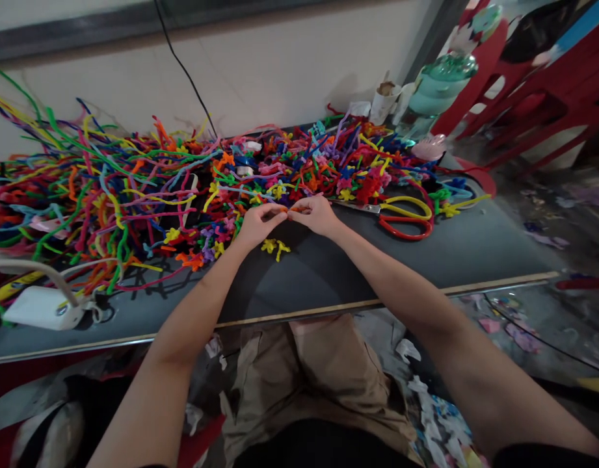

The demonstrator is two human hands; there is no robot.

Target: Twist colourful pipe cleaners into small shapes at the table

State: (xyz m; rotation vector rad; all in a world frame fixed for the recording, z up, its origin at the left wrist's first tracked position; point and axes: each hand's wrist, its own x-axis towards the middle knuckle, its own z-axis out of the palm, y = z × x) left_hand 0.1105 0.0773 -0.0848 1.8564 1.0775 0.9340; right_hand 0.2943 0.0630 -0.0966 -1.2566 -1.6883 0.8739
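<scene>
My left hand (258,225) and my right hand (319,215) meet fingertip to fingertip above the front of the pile. Both are closed in a pinch on a small orange pipe cleaner (285,210), mostly hidden by the fingers. On the table just below them lie yellow pipe cleaner flowers (276,247). Beyond my hands spreads a heap of many-coloured pipe cleaners (147,175), some long and straight, others twisted into small flower shapes. Scissors (405,217) with one yellow and one red handle loop rest to the right of my right hand, blades pointing toward it.
The dark table (479,250) has a pale front edge above my lap. A white plugged device with cables (48,309) sits at the left front. At the back right stand a paper cup (384,101) and a teal figure (433,97). Red chairs (557,97) and floor scraps lie beyond.
</scene>
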